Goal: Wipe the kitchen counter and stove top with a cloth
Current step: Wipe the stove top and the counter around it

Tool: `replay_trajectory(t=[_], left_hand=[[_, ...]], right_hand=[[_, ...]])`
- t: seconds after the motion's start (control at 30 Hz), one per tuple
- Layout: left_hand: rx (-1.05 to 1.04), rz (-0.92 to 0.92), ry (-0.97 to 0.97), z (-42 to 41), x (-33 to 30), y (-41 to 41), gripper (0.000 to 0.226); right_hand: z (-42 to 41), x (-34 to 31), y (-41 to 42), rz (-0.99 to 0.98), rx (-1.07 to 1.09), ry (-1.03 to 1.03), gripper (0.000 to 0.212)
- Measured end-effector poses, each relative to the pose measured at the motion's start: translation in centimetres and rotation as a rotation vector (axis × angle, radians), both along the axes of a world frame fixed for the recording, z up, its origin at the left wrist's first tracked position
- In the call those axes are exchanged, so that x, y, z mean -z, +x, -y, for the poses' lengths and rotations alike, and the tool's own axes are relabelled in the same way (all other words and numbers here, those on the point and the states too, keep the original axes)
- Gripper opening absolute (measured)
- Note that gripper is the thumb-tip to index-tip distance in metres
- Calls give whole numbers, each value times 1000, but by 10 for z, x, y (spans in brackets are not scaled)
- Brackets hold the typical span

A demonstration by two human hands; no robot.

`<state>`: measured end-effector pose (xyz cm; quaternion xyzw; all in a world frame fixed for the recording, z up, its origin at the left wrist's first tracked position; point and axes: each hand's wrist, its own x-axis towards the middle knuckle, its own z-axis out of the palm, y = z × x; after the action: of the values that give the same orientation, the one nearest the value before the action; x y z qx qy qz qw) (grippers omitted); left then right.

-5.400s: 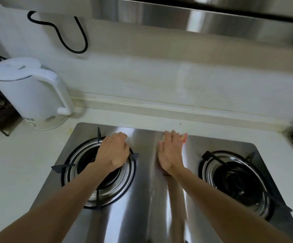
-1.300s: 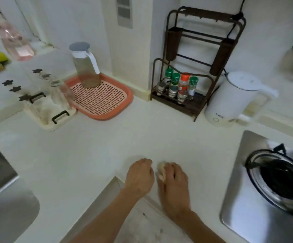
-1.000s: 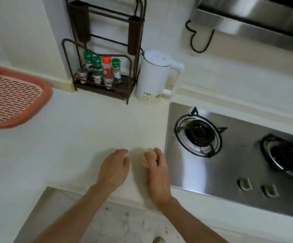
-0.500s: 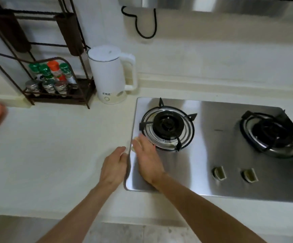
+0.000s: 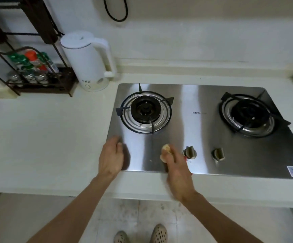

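Right hand [image 5: 176, 165]: grips the small balled pale cloth [image 5: 165, 151] on the brushed-steel stove top [image 5: 203, 137], near its front edge.
Left hand [image 5: 111, 156]: relaxed, resting at the stove's front-left corner.
Risk: next sweep may catch the metal knob [image 5: 189, 152] just beside and turn it.

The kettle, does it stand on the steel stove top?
No, the white kettle stands on the counter, beside the stove top's back left corner.

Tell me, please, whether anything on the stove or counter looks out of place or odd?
Little stands out: small crumbs lie on the stove top beside the cloth in the right hand.
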<state>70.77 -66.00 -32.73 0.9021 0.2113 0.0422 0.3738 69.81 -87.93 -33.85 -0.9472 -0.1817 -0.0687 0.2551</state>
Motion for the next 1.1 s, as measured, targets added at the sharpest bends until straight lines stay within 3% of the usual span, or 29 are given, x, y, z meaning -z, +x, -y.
replay_trajectory(t=[0.1, 0.13, 0.23, 0.33, 0.47, 0.63, 0.87, 1.03, 1.1], left_hand=[[-9, -18, -25, -4, -1, -15, 20], [-39, -13, -40, -8, 1, -19, 24], [-109, -9, -103, -25, 4, -28, 29], [-92, -32, -127, -30, 7, -28, 27], [-16, -11, 48, -14, 14, -30, 13], [127, 25, 140, 48, 13, -40, 22], [340, 65, 78, 138, 5, -26, 32], [325, 47, 12, 192, 5, -12, 38], [296, 63, -8, 212, 4, -4, 31]], right_hand=[[-21, 11, -13, -34, 3, 61, 24], [-43, 18, -18, -99, -91, 134, 35], [-114, 28, -47, -220, -319, 74, 55], [-129, 27, -57, -170, -466, 27, 71], [-55, 33, -53, -53, -460, -33, 61], [55, 26, -48, -53, -303, -136, 75], [198, 18, -41, -48, -85, -194, 71], [313, 20, -32, -62, 14, -224, 76], [362, 24, -24, -73, 181, -200, 58]])
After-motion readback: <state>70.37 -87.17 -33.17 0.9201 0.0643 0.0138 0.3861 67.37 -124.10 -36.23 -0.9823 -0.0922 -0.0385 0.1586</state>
